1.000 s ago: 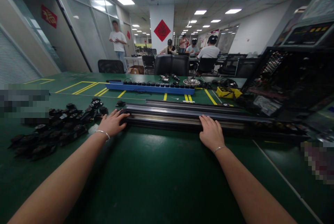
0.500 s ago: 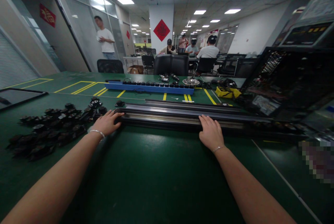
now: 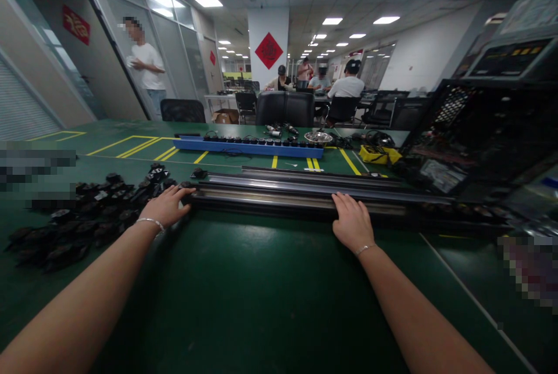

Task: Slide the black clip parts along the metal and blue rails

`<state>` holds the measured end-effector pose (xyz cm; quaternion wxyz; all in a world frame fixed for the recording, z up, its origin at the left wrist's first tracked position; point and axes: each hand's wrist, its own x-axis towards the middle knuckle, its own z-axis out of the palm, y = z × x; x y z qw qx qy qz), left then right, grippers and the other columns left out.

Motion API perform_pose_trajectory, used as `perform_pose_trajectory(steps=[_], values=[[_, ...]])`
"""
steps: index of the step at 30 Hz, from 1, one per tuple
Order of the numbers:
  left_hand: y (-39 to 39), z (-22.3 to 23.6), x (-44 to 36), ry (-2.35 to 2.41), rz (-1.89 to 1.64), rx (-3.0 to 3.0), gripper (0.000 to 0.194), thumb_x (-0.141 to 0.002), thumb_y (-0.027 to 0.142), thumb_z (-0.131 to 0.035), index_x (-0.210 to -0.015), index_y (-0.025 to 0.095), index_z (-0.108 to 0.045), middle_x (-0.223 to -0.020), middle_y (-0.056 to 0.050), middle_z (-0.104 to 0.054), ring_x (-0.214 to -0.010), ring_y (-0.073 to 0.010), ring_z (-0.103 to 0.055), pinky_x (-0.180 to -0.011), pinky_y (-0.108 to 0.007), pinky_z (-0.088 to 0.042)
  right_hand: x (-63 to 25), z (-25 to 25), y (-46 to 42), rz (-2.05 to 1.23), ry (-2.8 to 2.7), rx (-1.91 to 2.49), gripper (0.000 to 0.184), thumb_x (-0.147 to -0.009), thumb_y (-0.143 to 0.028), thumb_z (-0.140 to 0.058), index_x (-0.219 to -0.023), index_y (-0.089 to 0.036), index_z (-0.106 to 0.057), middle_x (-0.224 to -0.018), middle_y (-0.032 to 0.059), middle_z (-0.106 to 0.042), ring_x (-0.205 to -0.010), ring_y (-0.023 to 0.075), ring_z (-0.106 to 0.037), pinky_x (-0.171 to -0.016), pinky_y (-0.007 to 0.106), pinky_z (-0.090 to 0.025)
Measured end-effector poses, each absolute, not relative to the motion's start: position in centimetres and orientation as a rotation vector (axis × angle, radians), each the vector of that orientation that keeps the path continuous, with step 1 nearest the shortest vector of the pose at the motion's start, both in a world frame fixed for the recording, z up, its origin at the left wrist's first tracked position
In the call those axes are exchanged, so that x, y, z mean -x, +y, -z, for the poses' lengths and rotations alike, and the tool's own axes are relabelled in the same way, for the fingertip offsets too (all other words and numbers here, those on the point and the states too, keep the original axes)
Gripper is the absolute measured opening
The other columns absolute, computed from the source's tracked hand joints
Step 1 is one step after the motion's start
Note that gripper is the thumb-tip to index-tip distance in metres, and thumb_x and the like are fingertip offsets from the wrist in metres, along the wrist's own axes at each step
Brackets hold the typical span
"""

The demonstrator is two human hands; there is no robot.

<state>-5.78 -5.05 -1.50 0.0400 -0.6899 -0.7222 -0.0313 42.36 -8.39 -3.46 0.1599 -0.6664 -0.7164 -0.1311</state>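
Note:
A long metal rail with black sides [image 3: 261,197] lies across the table in front of me. My right hand [image 3: 352,220] is closed over its near edge, fingers on top. At the rail's left end is my left hand [image 3: 165,208], its fingers bent around a small black part [image 3: 187,186] that is mostly hidden; whether this part touches the rail I cannot tell. Left of that hand lies a heap of small black parts [image 3: 100,205]. Behind the front rail run more metal rails [image 3: 305,186], with a single black block [image 3: 199,173] at their left end.
A blue tray [image 3: 248,148] holding a row of black parts stands farther back. Near it are a metal bowl [image 3: 318,137] and a yellow item [image 3: 379,155]. A large black case [image 3: 475,136] stands at the right. A person in a white shirt [image 3: 148,63] is beyond the table.
My left hand has moved a little left with the small black part at its fingertips, showing more of the rail's end. My right hand stays put. The standing person has moved left.

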Motion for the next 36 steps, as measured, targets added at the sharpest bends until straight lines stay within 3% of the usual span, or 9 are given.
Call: perform_pose_trajectory(steps=[5, 9, 17, 28, 31, 36], values=[[-5.6, 1.3, 5.8, -2.234, 0.091, 2.055, 0.059, -0.081, 0.045, -0.039, -0.138, 0.032, -0.035, -0.144, -0.011, -0.037, -0.132, -0.0311, -0.034, -0.098, -0.051, -0.038, -42.3, 3.4, -8.5, 0.378, -2.042, 1.903, 0.06, -0.072, -0.01, -0.04, -0.132, -0.014, -0.045, -0.138, 0.0075, -0.046, -0.128, 0.0206, -0.037, -0.108, 0.041, -0.022], [-6.0, 1.7, 6.7, -2.332, 0.163, 1.941, 0.058, -0.083, 0.05, -0.036, -0.136, 0.028, -0.04, -0.142, -0.014, -0.04, -0.13, -0.0335, -0.035, -0.095, -0.051, -0.04, -42.3, 3.5, -8.4, 0.387, -2.029, 1.907, 0.06, -0.072, -0.01, -0.041, -0.132, -0.014, -0.045, -0.138, 0.0077, -0.047, -0.128, 0.0203, -0.037, -0.108, 0.041, -0.022], [-6.4, 3.0, 8.7, -2.342, -0.007, 1.834, 0.052, -0.088, 0.051, -0.023, -0.131, 0.032, -0.045, -0.149, -0.008, -0.031, -0.139, -0.0337, -0.014, -0.102, -0.066, -0.016, -42.4, 3.8, -8.3, 0.401, -2.014, 1.902, 0.06, -0.071, -0.01, -0.041, -0.131, -0.014, -0.046, -0.138, 0.0069, -0.047, -0.127, 0.0204, -0.038, -0.108, 0.041, -0.022], [-6.2, 2.6, 8.9, -2.411, 0.136, 1.735, 0.043, -0.084, 0.046, -0.035, -0.119, 0.033, -0.056, -0.149, -0.002, -0.03, -0.138, -0.0385, -0.01, -0.099, -0.071, -0.014, -43.4, 3.7, -8.2, 0.36, -1.931, 1.816, 0.053, -0.072, -0.016, -0.042, -0.123, -0.016, -0.054, -0.129, 0.0074, -0.054, -0.122, 0.0213, -0.044, -0.105, 0.04, -0.026], [-6.4, 2.3, 7.3, -2.363, 0.289, 1.701, 0.042, -0.085, 0.039, -0.033, -0.119, 0.029, -0.055, -0.151, -0.003, -0.026, -0.139, -0.0359, -0.009, -0.102, -0.068, -0.015, -45.5, 3.1, -8.0, 0.386, -1.754, 1.783, 0.047, -0.075, -0.018, -0.042, -0.12, -0.017, -0.055, -0.121, 0.0082, -0.059, -0.116, 0.0227, -0.048, -0.101, 0.039, -0.031], [-6.0, 1.5, 1.7, -2.23, 0.744, 1.629, 0.047, -0.086, 0.035, -0.031, -0.127, 0.015, -0.044, -0.152, -0.012, -0.017, -0.139, -0.0289, -0.016, -0.11, -0.049, -0.023, -50.5, 2.8, -8.4, 0.623, -1.17, 1.962, 0.052, -0.076, -0.026, -0.045, -0.125, -0.006, -0.047, -0.127, 0.0222, -0.049, -0.12, 0.0344, -0.04, -0.097, 0.048, -0.032]])
